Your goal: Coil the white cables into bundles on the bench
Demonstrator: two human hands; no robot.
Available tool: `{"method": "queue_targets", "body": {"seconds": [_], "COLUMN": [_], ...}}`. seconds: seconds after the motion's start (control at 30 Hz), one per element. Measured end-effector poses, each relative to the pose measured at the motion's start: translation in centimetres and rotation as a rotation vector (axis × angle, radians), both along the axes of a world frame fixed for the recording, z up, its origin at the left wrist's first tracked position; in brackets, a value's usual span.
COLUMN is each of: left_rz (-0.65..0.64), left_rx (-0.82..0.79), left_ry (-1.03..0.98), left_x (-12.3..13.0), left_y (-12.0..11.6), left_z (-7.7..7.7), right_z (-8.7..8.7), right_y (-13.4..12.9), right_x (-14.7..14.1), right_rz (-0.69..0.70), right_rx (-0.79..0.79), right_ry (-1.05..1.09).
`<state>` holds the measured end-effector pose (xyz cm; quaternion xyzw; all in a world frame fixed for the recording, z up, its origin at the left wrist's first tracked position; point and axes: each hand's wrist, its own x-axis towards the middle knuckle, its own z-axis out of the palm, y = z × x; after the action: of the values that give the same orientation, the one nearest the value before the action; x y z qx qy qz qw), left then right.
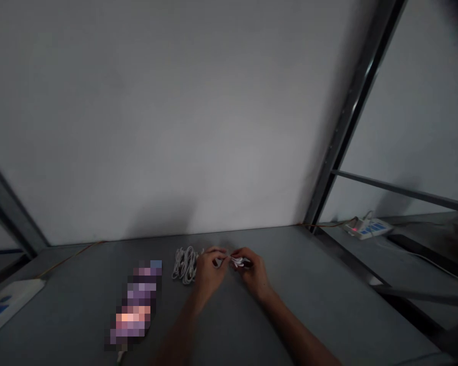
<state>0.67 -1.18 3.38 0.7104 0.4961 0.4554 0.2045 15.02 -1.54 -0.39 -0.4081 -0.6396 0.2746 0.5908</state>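
My right hand [255, 272] is closed with its fingertips around a small looped bundle of white cable [237, 262]. Close beside it, my left hand [210, 270] pinches thumb and finger together at the left end of that bundle, where a thin bit of the cable seems to run between both hands. Just left of my left hand, several coiled white cables [185, 265] lie on the grey tabletop [305, 295]; the hand partly covers them.
A pixelated long object [135, 305] lies at left with a cable at its lower end. White power strips sit at far left [17, 302] and on the right-hand surface [370, 229], near a dark flat object [416, 250]. A metal post [349, 117] rises at right before the white wall.
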Motion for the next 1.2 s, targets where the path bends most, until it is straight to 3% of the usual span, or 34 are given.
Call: {"method": "queue_targets", "body": {"seconds": [0.13, 0.4, 0.73, 1.0, 1.2], "left_rz": [0.032, 0.069, 0.127, 0.110, 0.072], "left_rx": [-0.076, -0.092, -0.230, -0.180, -0.165], "left_ry": [-0.031, -0.013, -0.087, -0.046, -0.049], "left_x": [0.1, 0.4, 0.7, 0.6, 0.3], "left_y": [-0.2, -0.2, -0.5, -0.8, -0.5], "left_z": [0.0, -1.2, -0.4, 0.4, 0.2], "right_z": [-0.4, -0.8, -0.6, -0.6, -0.4], "right_y": [0.1, 0.0, -0.7, -0.5, -0.5], "right_x": [-0.1, 0.0, 0.0, -0.1, -0.1], "right_rz": [0.008, -0.012, -0.014, -0.031, -0.017], "right_rx": [0.108, 0.181, 0.295, 0.303, 0.290], "right_ry": [-0.087, -0.202, -0.392, -0.353, -0.332]}}
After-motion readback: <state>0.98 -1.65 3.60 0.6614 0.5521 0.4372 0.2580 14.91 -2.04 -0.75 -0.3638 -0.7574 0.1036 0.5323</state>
